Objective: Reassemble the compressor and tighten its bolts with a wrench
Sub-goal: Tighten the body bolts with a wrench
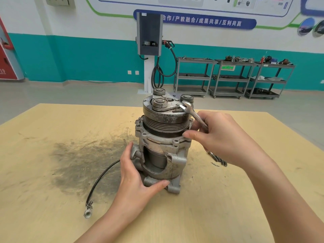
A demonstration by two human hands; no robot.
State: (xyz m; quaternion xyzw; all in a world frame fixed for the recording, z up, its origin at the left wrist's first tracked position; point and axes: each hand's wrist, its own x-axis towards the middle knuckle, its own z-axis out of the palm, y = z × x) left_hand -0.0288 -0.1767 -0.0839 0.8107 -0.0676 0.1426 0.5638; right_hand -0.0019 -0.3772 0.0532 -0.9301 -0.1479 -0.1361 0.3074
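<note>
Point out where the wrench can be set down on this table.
Bare wood lies along the table's near right, beside the right hand. Crowded: bolts right of the compressor, black cable and dark stain to its left.

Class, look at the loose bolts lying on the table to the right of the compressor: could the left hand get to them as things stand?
Probably not easily: the left hand grips the compressor, which stands between it and the bolts, with the right hand above them.

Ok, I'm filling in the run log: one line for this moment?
left hand steadies upright grey metal compressor | right hand grips silver open-end wrench, head at top plate | wooden table
</note>
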